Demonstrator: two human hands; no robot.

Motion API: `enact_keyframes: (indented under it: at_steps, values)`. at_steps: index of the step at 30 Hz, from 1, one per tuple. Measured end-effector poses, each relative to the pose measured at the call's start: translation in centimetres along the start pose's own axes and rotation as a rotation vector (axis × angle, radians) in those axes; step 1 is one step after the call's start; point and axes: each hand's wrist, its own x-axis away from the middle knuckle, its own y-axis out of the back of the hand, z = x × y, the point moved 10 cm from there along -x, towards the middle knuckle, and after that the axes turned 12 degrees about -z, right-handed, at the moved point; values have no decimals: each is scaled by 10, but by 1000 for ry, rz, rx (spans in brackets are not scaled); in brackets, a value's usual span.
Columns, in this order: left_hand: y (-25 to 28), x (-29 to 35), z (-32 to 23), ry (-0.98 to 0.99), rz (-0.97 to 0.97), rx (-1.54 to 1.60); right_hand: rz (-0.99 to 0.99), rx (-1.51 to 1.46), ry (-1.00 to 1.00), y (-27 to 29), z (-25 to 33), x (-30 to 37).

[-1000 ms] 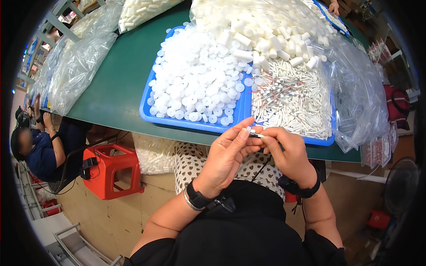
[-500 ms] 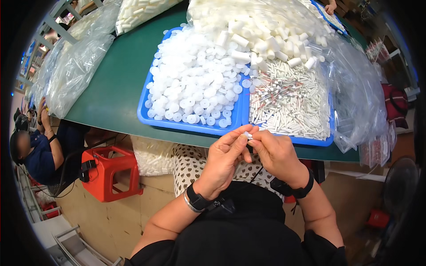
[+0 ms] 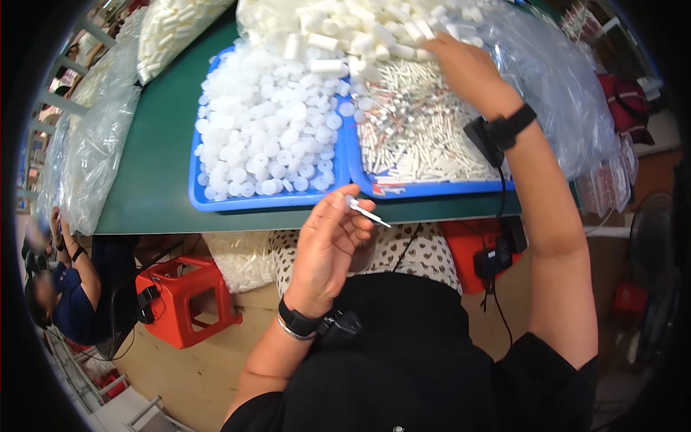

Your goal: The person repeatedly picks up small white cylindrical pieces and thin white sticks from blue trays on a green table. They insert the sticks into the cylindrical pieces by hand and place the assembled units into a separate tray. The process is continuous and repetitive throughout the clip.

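My left hand (image 3: pixel 322 248) is raised in front of the table edge, its thumb and fingers pinching a thin white stick (image 3: pixel 371 214) with a small translucent disc (image 3: pixel 350 201) at its held end. The stick's free end points right and slightly down. At the far side, my right hand (image 3: pixel 469 75) reaches into the heap of thick white cylinders (image 3: pixel 381 34). Its fingers are drawn together among them; whether one is gripped is hidden. Below that hand, thin white sticks (image 3: pixel 432 147) fill the right part of a blue tray (image 3: pixel 425 189), some with reddish strands.
Translucent round discs (image 3: pixel 270 129) are heaped in the left blue tray (image 3: pixel 252 204). Clear plastic bags (image 3: pixel 547 108) lie on the right of the green table (image 3: pixel 162 137). A red stool (image 3: pixel 180 306) stands on the floor at the left, near a seated person (image 3: pixel 79 281).
My hands have separated. The right went forward and right to the white cylinders, while the left stayed near the table edge, shifted slightly left, and now shows the stick with its disc.
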Motion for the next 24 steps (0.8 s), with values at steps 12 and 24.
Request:
enact_keyframes:
  at_steps: [12, 24]
  values:
    - [-13, 9, -27, -235, 97, -51, -44, -492, -248, 83, 48, 42]
    - [-9, 28, -36, -473, 91, -368, 346, -1796, -965, 28, 170, 160]
